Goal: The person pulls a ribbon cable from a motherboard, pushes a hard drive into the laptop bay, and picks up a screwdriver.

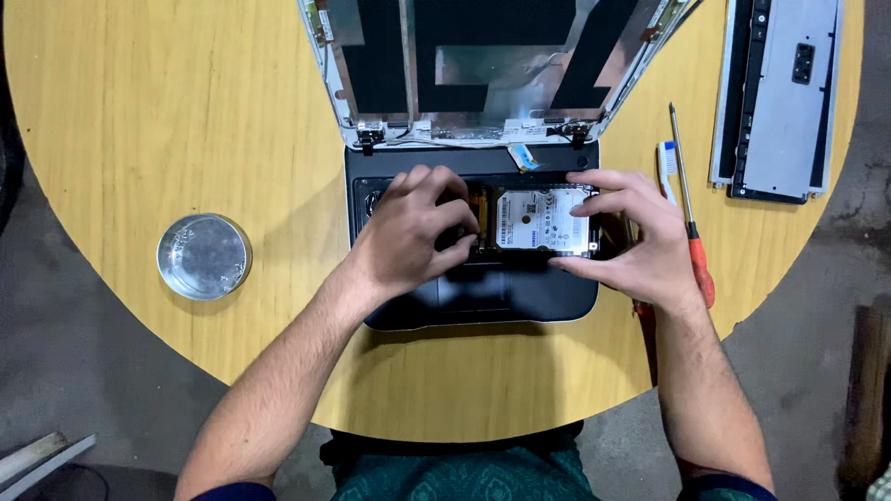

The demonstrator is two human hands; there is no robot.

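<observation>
btwn both hands: hard drive

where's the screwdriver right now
In the head view the screwdriver lies on the round wooden table, right of the opened laptop, beside a toothbrush and partly behind the right hand.

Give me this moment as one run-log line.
left hand: on open dark laptop base | right hand: grip on silver rectangular hard drive | red-handled screwdriver: on table
</observation>
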